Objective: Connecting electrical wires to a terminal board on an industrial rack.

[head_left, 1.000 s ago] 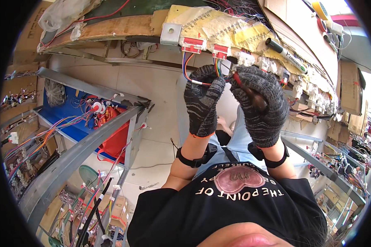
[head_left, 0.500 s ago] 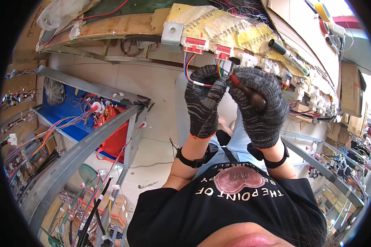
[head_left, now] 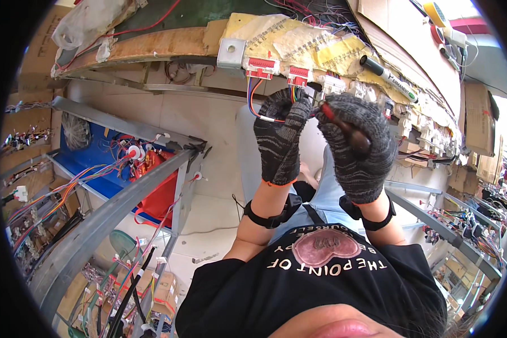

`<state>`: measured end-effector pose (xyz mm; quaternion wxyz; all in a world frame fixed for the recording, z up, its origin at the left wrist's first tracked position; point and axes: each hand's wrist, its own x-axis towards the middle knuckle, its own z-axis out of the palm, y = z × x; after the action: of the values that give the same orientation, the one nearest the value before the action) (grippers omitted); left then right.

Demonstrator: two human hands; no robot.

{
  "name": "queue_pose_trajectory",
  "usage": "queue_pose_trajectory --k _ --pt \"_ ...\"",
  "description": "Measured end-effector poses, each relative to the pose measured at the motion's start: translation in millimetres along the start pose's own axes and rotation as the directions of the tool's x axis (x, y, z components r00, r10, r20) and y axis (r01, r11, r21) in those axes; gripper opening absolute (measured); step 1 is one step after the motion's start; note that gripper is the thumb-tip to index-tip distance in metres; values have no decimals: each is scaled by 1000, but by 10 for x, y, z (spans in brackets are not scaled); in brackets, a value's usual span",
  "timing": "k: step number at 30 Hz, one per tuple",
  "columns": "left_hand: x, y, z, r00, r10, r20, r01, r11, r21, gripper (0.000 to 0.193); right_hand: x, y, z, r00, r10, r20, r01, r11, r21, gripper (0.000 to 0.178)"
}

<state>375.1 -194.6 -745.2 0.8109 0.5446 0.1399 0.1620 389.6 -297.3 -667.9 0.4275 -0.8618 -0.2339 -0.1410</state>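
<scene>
In grey-black knit gloves, both hands work just below the edge of a board. My left hand (head_left: 279, 138) is closed around a bundle of coloured wires (head_left: 294, 94) that hangs from a red-and-white connector (head_left: 299, 76). Another red-and-white connector (head_left: 261, 68) sits to its left, and its blue and orange wires (head_left: 252, 98) loop down to that glove. My right hand (head_left: 360, 152) grips a screwdriver-like tool (head_left: 342, 125) with a red and dark handle. The tool's thin front end points toward the left fingertips; its tip is hard to make out.
A metal bracket (head_left: 231, 53) stands at the board's edge, beside yellow tape (head_left: 270, 31). A black-and-white marker (head_left: 388, 78) lies right of the connectors, above more white connectors (head_left: 331, 84). Metal frame rails (head_left: 118, 208) hung with wires flank me, and a blue tray (head_left: 101, 147) is at left.
My right hand has shifted slightly right, widening the gap from my left, and the tool's handle is tilted a little differently. My left hand keeps its hold on the wires.
</scene>
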Motion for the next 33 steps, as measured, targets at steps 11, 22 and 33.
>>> queue_pose_trajectory --k 11,22,33 --pt "86 15 27 976 -184 -114 182 983 -27 12 -165 -33 -383 990 98 -103 -94 995 40 14" --pt "221 -296 -50 999 33 -43 -39 987 -155 20 -1790 1500 -2071 271 340 -901 -524 837 159 14" --pt "305 -297 -261 956 -277 94 288 833 -473 29 -1630 2047 -2678 200 836 -511 -555 527 644 36"
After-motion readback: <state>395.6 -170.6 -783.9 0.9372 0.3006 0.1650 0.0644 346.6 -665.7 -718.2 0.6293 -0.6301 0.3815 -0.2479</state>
